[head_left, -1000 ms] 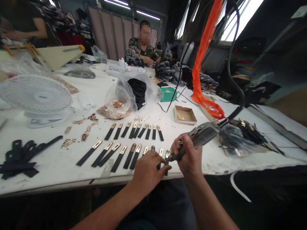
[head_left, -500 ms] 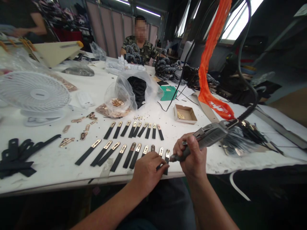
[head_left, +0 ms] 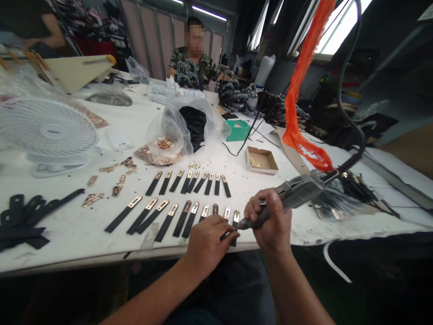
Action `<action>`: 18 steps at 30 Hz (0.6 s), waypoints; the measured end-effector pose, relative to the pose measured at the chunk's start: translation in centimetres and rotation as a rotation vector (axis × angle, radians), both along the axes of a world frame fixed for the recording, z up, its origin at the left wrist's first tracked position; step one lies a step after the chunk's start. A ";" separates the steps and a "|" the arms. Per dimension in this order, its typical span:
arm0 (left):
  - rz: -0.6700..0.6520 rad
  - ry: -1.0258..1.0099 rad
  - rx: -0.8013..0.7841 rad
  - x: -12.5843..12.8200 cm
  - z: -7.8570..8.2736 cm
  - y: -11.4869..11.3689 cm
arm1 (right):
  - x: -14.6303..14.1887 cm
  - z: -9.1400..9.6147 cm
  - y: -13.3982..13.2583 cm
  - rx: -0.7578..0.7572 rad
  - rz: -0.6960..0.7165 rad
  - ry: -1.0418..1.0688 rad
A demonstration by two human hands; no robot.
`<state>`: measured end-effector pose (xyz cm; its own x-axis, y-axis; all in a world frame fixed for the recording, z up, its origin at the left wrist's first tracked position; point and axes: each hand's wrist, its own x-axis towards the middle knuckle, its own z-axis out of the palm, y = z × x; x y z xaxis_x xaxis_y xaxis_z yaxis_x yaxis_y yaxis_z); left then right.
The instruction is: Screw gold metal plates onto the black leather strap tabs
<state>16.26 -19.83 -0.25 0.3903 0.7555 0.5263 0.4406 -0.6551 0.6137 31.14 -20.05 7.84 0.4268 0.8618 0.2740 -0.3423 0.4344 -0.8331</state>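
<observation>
My right hand [head_left: 270,221] is closed round a grey powered screwdriver [head_left: 291,194], its tip down at the gold end of the rightmost black strap [head_left: 236,220] in the near row. My left hand [head_left: 206,243] lies over the straps beside it, fingers pinching that strap near the tip. Two rows of black straps with gold metal ends [head_left: 169,214] lie on the white table [head_left: 84,234]. A black cable and an orange strip [head_left: 297,113] run up from the tool.
A small cardboard box of gold screws [head_left: 261,160], a green box [head_left: 238,131], plastic bags with gold parts [head_left: 165,146], loose gold plates [head_left: 115,180], a white fan [head_left: 47,131], black strap pieces [head_left: 23,221] at left. A person sits across the table; another stands at far left.
The view shifted slightly. My right hand and the screwdriver moved a little to the right and down; my left hand stayed on the straps.
</observation>
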 end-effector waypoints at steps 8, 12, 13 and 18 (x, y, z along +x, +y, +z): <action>0.008 -0.002 0.001 0.0 -0.6 0.1 | -0.3 -0.1 0.1 -0.002 0.017 -0.012; 0.038 0.117 0.078 -1.0 -0.8 0.4 | -0.4 -0.1 0.4 -0.001 0.019 -0.032; 0.038 0.161 0.100 -1.4 -0.7 0.5 | -0.4 -0.2 0.6 -0.002 0.020 -0.044; 0.048 0.326 0.153 -3.4 -0.5 1.3 | -1.1 -1.2 2.0 -0.029 0.011 -0.086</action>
<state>12.84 -18.50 -0.80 0.5225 0.6989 0.4885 0.6292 -0.7027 0.3323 30.00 -18.08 6.66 0.3930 0.8746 0.2840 -0.2737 0.4061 -0.8719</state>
